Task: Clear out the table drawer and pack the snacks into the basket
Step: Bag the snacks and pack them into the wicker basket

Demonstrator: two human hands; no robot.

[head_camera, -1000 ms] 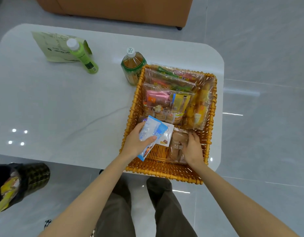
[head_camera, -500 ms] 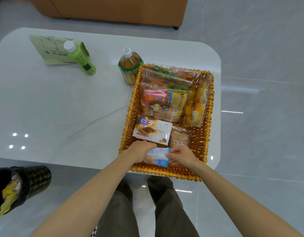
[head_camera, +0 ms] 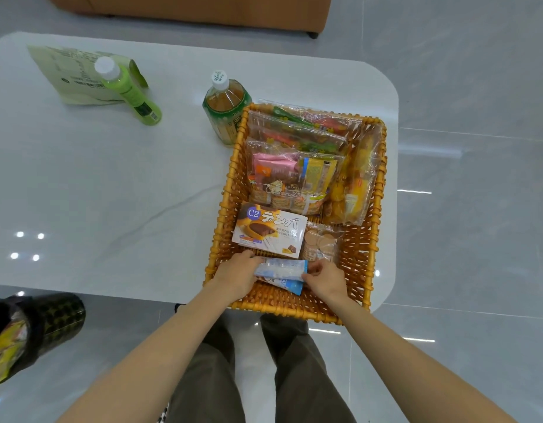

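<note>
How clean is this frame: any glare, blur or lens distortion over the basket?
Head view: the wide-angle lens bows the table edges; small light glints dot its left side, streaks mark the floor; bags in the basket shine; the box print reads sharp; the packet held by left hand and right hand looks slightly smeared.

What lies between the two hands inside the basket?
Blue-and-white snack packets; the left hand and the right hand hold their ends, in the head view.
</note>
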